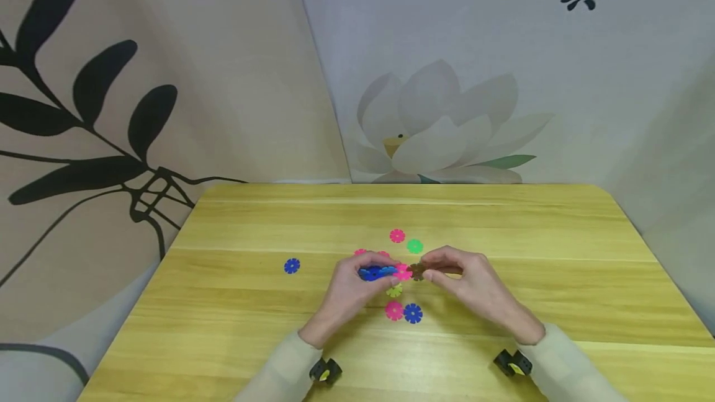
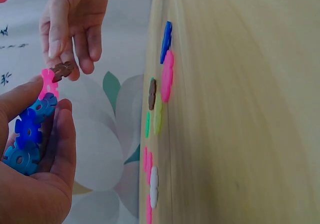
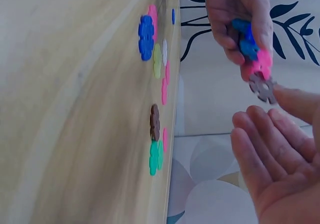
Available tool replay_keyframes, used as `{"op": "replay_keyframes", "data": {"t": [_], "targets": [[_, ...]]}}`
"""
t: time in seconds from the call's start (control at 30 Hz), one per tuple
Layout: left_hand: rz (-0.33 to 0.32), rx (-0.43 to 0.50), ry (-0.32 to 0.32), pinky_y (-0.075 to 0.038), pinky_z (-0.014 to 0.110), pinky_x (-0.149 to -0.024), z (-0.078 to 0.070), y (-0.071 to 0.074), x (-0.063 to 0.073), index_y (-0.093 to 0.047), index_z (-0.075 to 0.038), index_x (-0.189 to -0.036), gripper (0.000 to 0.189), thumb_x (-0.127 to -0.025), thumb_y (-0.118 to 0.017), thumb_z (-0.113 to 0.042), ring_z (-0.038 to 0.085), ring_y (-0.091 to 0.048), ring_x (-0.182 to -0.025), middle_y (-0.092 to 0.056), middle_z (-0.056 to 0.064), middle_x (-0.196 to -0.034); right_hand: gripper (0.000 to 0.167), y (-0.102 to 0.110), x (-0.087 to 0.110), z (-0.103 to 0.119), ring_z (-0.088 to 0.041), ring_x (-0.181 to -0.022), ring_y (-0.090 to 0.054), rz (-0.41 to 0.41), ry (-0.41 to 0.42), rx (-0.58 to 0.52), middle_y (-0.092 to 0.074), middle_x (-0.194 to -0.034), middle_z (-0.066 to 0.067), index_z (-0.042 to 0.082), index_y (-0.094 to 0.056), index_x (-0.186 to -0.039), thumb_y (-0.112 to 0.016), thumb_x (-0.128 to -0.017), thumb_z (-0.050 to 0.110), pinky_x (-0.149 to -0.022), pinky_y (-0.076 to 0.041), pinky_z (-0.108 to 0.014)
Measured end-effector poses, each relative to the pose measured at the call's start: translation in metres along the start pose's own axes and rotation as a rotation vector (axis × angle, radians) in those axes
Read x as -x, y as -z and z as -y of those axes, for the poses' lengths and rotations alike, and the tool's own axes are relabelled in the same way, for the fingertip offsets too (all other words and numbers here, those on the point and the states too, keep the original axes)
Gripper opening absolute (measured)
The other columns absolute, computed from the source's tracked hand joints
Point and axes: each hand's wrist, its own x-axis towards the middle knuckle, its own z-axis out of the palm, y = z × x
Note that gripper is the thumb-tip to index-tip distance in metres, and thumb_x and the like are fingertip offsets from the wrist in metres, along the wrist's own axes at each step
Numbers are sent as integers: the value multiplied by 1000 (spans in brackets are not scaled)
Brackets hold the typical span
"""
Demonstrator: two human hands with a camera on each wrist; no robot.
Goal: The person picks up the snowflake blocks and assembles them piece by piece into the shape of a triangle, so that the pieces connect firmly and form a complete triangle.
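Observation:
A short chain of notched flower-shaped plastic discs lies in my left hand (image 1: 357, 281), which grips its blue discs (image 2: 28, 129) between thumb and curled fingers. At the chain's free end are a pink disc (image 2: 49, 84) and then a brown disc (image 3: 262, 88), edge to edge. My right hand (image 1: 469, 278) is close beside that end. In the right wrist view its thumb tip is right at the brown disc's edge, while the other fingers (image 3: 270, 144) stretch out below, apart from the thumb. Part of the blue section is hidden by the left hand.
Loose discs lie on the wooden table (image 1: 234, 327): pink (image 1: 394, 311) and blue (image 1: 413, 313) nearest me, yellow (image 1: 394, 291) between the hands, green (image 1: 415, 246) and pink beyond. Another blue disc (image 1: 292, 265) is off to the left. A patterned wall cloth (image 1: 447, 30) hangs behind.

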Motion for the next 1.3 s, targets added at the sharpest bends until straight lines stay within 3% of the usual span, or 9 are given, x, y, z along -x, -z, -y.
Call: {"op": "replay_keyframes", "data": {"t": [0.2,0.5,0.87,1.3], "targets": [[-14,0,22,-58,34,-88,2,6,3,-78,-18,-111,25,-88,-85,-26,23,-65,-108,-71,0,-117,23,6,-6,-6,-23,-105,-73,19,44,48,-76,-114,-6,9,-73,-119,-73,-99,20,-93,-59,-44],[-22,-16,16,-59,31,-81,4,12,4,-78,-17,-108,23,-87,-85,-25,22,-66,-100,-72,1,-113,28,12,-20,-21,-28,-111,-69,59,102,187,-73,-122,-5,6,-73,-123,-75,-96,13,-95,-57,-50],[-19,-30,9,-59,32,-82,5,13,4,-78,-17,-108,24,-86,-86,-25,23,-65,-103,-72,2,-115,35,15,-34,-32,-33,-125,-62,194,63,272,-69,-131,-8,7,-70,-129,-76,-96,16,-105,-50,-54],[-4,-23,-8,-59,31,-81,5,13,4,-78,-16,-109,24,-88,-84,-27,21,-66,-100,-72,1,-113,35,12,-45,-42,-27,-118,-65,293,45,294,-69,-127,-5,6,-70,-129,-76,-96,15,-103,-53,-48]]}}
